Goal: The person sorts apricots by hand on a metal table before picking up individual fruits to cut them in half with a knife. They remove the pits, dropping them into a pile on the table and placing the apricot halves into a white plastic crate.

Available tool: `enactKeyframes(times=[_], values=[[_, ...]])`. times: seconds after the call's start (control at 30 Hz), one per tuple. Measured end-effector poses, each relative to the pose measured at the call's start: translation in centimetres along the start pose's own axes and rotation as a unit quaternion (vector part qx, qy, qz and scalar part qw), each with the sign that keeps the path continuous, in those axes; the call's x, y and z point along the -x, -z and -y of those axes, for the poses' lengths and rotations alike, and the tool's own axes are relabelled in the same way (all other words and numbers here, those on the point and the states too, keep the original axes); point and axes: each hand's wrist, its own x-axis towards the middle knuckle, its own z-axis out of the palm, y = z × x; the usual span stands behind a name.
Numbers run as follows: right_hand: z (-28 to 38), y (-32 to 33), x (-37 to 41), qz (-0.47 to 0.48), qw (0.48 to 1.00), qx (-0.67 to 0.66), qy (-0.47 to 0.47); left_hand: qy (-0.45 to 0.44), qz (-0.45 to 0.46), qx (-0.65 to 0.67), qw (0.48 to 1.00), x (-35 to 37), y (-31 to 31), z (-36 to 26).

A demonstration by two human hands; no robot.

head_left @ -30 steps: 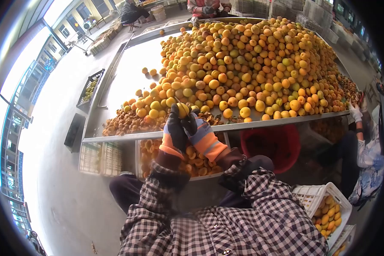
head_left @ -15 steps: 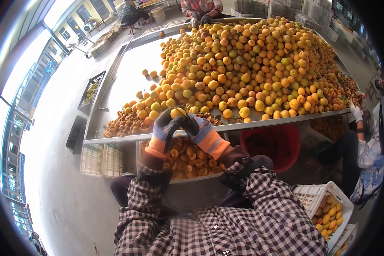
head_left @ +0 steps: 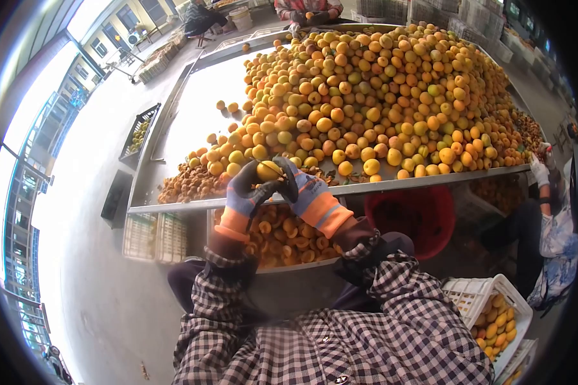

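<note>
Between my gloved hands is a yellow-orange apricot (head_left: 269,170), above the near edge of the metal table (head_left: 392,186). My left hand (head_left: 247,186) has its fingers wrapped round the fruit from the left. On the right side, my right hand (head_left: 293,183) is closed against the fruit; a thin dark thing shows near its fingers, too small to name. A large heap of apricots (head_left: 366,96) lies behind the hands, with brown pits (head_left: 189,186) to the left. Below the hands, apricot halves (head_left: 289,237) fill a container under the table edge.
A red tub (head_left: 424,218) stands under the table at the right. White crates (head_left: 154,237) are at the left, and another crate (head_left: 523,305) with apricots is at the lower right. Co-workers sit at the far side (head_left: 308,8) and right side (head_left: 552,218).
My hands have turned slightly around the apricot, and more of it shows. The far co-worker's hands have moved, and a fruit is now visible in them. The view has shifted slightly.
</note>
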Motion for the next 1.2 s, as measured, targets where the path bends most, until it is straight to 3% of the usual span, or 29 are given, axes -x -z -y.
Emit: enactKeyframes(times=[0.03,0.1,0.13,0.3,0.47,0.7,0.77,0.93,1.03,1.1,1.2], values=[[0.1,0.3,-0.2,0.012,1.000,0.003,-0.022,0.002,0.000,0.000,1.000,0.1,-0.6,-0.3],[0.4,0.3,-0.2,0.025,0.999,0.004,-0.043,0.135,-0.120,0.152,0.972,0.0,-2.5,-1.2],[0.3,0.1,-0.2,0.022,0.999,0.005,-0.030,0.113,-0.118,0.206,0.965,0.1,-3.2,-0.2],[0.3,1.5,-0.5,0.014,1.000,-0.022,-0.004,0.065,-0.076,0.196,0.976,-0.1,-4.2,-2.8],[0.0,0.8,-0.8,-0.009,0.987,-0.138,0.086,0.013,-0.049,0.108,0.993,0.1,-3.6,-3.7],[0.5,0.9,-0.9,-0.010,0.981,-0.186,0.053,-0.055,-0.042,0.075,0.995,-0.3,-3.0,-3.1],[0.5,0.6,-0.9,-0.042,0.979,-0.181,0.087,-0.045,-0.029,0.085,0.995,-0.1,-2.7,-3.3],[0.7,0.6,-0.5,0.000,0.974,-0.220,0.060,-0.051,-0.006,0.037,0.998,0.0,-2.0,-3.6],[0.4,0.5,-0.3,0.006,0.978,-0.198,0.070,-0.023,-0.004,0.076,0.997,0.1,-1.9,-3.8],[0.3,0.5,-0.4,0.016,0.978,-0.198,0.069,0.046,0.018,0.124,0.991,0.2,-1.5,-3.7],[0.2,0.5,-0.6,-0.005,0.977,-0.189,0.102,0.049,0.007,0.077,0.996,0.0,-1.3,-3.3]])
